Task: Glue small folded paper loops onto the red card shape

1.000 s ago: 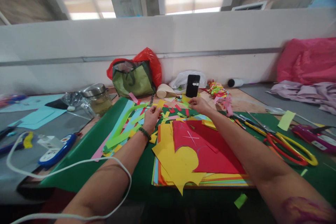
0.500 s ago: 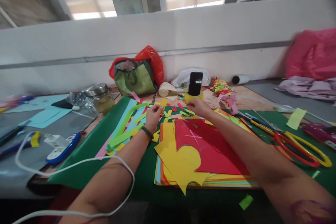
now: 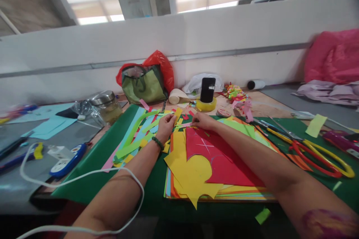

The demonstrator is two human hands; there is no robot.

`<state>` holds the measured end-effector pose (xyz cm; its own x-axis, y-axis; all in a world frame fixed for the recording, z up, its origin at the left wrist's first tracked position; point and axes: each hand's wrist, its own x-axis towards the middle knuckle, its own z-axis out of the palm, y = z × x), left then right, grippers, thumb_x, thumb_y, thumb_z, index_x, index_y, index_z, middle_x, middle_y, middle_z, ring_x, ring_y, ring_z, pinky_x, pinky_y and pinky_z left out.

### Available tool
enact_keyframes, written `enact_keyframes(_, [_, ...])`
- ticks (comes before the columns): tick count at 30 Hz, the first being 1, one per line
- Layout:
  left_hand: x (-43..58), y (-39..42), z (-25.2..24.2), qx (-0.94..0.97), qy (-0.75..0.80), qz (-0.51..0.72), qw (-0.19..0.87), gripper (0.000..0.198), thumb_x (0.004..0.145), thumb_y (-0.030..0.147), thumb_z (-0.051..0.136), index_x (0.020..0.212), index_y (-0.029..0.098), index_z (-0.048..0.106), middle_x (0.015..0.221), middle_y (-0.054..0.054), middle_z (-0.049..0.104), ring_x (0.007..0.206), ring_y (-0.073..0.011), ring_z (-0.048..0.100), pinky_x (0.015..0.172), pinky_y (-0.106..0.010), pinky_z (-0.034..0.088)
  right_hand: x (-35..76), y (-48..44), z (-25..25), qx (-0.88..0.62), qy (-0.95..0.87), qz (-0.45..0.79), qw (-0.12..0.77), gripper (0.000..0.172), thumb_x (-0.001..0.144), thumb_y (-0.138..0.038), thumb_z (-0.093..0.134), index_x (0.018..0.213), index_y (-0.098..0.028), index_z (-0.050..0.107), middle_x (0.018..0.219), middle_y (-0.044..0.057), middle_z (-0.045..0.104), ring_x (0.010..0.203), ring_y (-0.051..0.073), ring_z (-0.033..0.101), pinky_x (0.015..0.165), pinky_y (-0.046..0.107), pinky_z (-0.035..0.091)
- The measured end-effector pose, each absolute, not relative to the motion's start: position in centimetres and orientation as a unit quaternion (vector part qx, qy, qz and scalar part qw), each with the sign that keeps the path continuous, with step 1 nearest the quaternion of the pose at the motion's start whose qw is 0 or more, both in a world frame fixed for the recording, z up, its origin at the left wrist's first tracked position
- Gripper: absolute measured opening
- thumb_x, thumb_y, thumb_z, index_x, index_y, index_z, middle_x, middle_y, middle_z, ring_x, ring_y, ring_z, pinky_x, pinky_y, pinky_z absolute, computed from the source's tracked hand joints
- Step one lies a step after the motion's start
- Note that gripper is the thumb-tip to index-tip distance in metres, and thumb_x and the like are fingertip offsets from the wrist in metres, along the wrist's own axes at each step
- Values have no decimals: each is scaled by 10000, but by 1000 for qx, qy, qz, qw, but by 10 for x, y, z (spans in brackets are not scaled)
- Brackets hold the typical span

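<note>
My left hand (image 3: pixel 166 125), with a dark green bead bracelet on the wrist, pinches a yellow paper strip (image 3: pixel 177 115) that stands up from the fingertips. To its right, my right hand (image 3: pixel 203 121) has curled fingers low over the scraps, at the end of a pink paper strip (image 3: pixel 186 124); whatever is between those fingers is hidden. Cut paper scraps (image 3: pixel 131 145) in green, yellow, pink and light blue lie around my left forearm. Below my hands, a red sheet (image 3: pixel 227 160) with pencil lines and a cut-out yellow sheet (image 3: pixel 186 171) top a stack of coloured paper.
Red- and yellow-handled scissors (image 3: pixel 311 153) lie at right. A phone (image 3: pixel 208 89) stands in a yellow tape roll (image 3: pixel 206 105) behind my right hand. A glass jar (image 3: pixel 105 106) and green bag (image 3: pixel 143 86) stand at back left. A white cable (image 3: pixel 92 171) crosses my left forearm.
My right hand has come left and slightly toward me, from beside the tape roll to the scraps near my left hand. My left hand still holds the yellow strip, slightly farther right.
</note>
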<state>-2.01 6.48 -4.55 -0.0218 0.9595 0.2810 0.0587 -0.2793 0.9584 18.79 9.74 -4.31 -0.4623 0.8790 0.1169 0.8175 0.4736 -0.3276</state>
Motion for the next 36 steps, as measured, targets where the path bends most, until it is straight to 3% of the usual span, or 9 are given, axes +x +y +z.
enact_keyframes(4, [-21, 66, -47, 587, 447, 554, 386, 355, 663, 504, 685, 641, 168, 572, 537, 48, 478, 516, -89, 414, 503, -216, 347, 184, 98, -50, -492, -844, 112, 182, 317, 837, -355, 666, 1086, -162, 700, 978, 92, 691, 870, 198, 612, 739, 262, 437])
enact_keyframes(6, [-22, 67, -47, 597, 448, 549, 377, 340, 675, 496, 665, 643, 170, 573, 548, 44, 492, 532, -97, 429, 513, -221, 356, 183, 98, -52, -484, -845, 116, 197, 287, 824, -335, 680, 1057, -170, 714, 953, 94, 682, 884, 209, 605, 769, 280, 435])
enact_keyframes(10, [-24, 70, -48, 623, 449, 531, 358, 262, 685, 424, 641, 648, 168, 601, 565, 37, 536, 557, -108, 453, 544, -233, 377, 181, 99, -53, -475, -838, 138, 232, 136, 757, -265, 734, 817, -143, 726, 832, 92, 665, 819, 224, 601, 732, 302, 441])
enact_keyframes(13, [-25, 72, -48, 644, 449, 515, 344, 194, 688, 355, 627, 679, 161, 640, 589, 28, 587, 568, -120, 488, 576, -248, 409, 178, 97, -49, -463, -825, 155, 284, 131, 811, -235, 660, 881, -133, 701, 870, 88, 670, 829, 209, 605, 747, 306, 455])
enact_keyframes(16, [-23, 71, -51, 667, 446, 497, 330, 168, 706, 314, 609, 684, 156, 660, 592, 20, 611, 572, -130, 514, 581, -253, 427, 170, 91, -40, -436, -814, 176, 342, 242, 936, -265, 458, 995, -148, 662, 922, 63, 678, 838, 165, 619, 759, 280, 473])
enact_keyframes(19, [-21, 71, -54, 688, 444, 483, 309, 141, 715, 284, 621, 673, 158, 668, 602, 11, 625, 590, -139, 538, 583, -254, 440, 162, 84, -34, -423, -798, 203, 378, 231, 878, -283, 541, 1050, -163, 636, 886, 29, 683, 806, 152, 629, 722, 260, 484])
enact_keyframes(25, [-26, 79, -58, 669, 484, 523, 213, 222, 762, 159, 576, 958, 154, 681, 856, -65, 671, 775, -189, 594, 764, -344, 492, 161, 83, -43, -554, -736, 182, 344, 265, 785, -185, 566, 1041, -156, 631, 734, 4, 665, 677, 149, 615, 592, 234, 439])
enact_keyframes(31, [-28, 82, -62, 665, 493, 534, 169, 232, 718, 91, 550, 882, 182, 688, 865, -62, 649, 818, -204, 587, 824, -378, 486, 163, 80, -48, -606, -739, 119, 267, 207, 700, -195, 651, 902, -216, 690, 860, 38, 698, 841, 214, 625, 676, 271, 430])
enact_keyframes(36, [-29, 79, -58, 661, 488, 548, 155, 266, 704, 81, 535, 893, 194, 685, 881, -55, 646, 851, -207, 578, 840, -371, 475, 166, 77, -39, -577, -768, 76, 266, 228, 767, -170, 586, 958, -198, 707, 1001, 90, 676, 950, 242, 599, 780, 311, 445])
